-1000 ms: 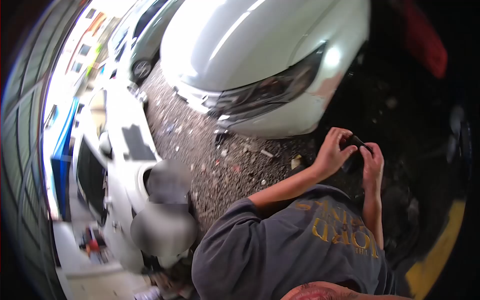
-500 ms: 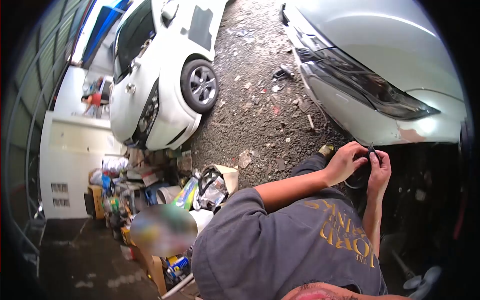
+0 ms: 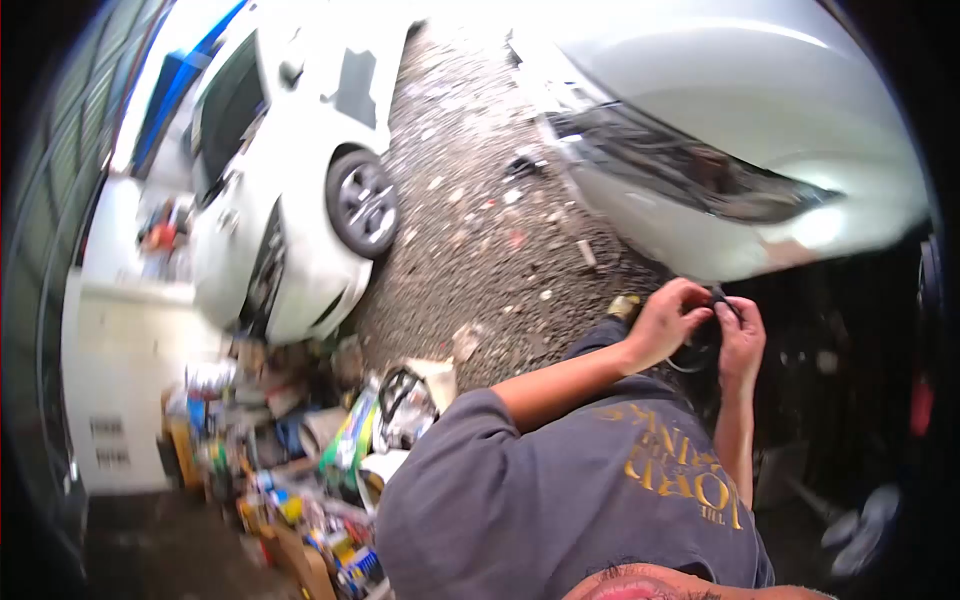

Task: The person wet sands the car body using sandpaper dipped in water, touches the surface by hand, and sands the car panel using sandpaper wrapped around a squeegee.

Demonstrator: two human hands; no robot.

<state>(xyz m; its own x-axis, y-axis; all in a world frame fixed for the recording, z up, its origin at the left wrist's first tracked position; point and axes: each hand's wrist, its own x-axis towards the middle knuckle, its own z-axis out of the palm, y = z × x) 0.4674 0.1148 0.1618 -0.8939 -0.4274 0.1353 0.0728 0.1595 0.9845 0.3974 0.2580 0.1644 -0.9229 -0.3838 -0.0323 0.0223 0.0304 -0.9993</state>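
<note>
My left hand (image 3: pixel 662 325) and my right hand (image 3: pixel 741 338) meet in front of my chest, just below the bumper of the light silver car (image 3: pixel 860 215). Between the fingertips is a small dark flat piece (image 3: pixel 717 295); its exact kind is too small to tell. The fingers of my right hand are closed on it, and those of my left hand pinch at its side. A pinkish-brown bare patch (image 3: pixel 788 254) shows on the bumper under the headlight (image 3: pixel 700 165), a short way above my right hand.
A white car (image 3: pixel 300 170) stands at the upper left on gravel (image 3: pixel 470 240) strewn with debris. Piled clutter, with boxes, bags and cans (image 3: pixel 300 500), lies at the lower left. A person in red (image 3: pixel 160 235) is blurred far behind.
The view has swung, so the cars and clutter sit further left and parts are smeared. My hands stay together around the dark piece, which now shows less between the fingers.
</note>
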